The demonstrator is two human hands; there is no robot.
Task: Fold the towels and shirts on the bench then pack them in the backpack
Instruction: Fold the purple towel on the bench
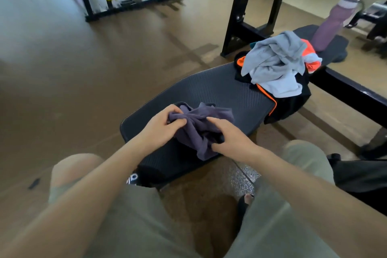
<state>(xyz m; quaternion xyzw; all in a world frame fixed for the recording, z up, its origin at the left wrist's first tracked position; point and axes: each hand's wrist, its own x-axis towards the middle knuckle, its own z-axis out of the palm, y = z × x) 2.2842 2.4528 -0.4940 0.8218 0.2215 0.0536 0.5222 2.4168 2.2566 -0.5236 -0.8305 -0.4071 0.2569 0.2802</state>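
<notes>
A crumpled dark purple-grey cloth point(201, 130) lies on the near end of the black padded bench point(211, 90). My left hand point(161, 125) pinches its left edge between thumb and fingers. My right hand point(228, 136) grips its lower right part with curled fingers. Farther along the bench sits a heap of clothes: a light grey shirt point(276, 63) on top, an orange and white piece point(311, 56) behind it, and a black garment with orange trim point(289, 104) underneath. A black bag point(360, 178), possibly the backpack, is at the right edge beside my knee.
A purple water bottle point(333, 25) stands on the far end of the bench. Black rack uprights point(240, 10) and gym frames stand behind. A black item with white lettering point(134, 178) hangs at the bench's near end. My knees flank the bench; brown floor lies to the left.
</notes>
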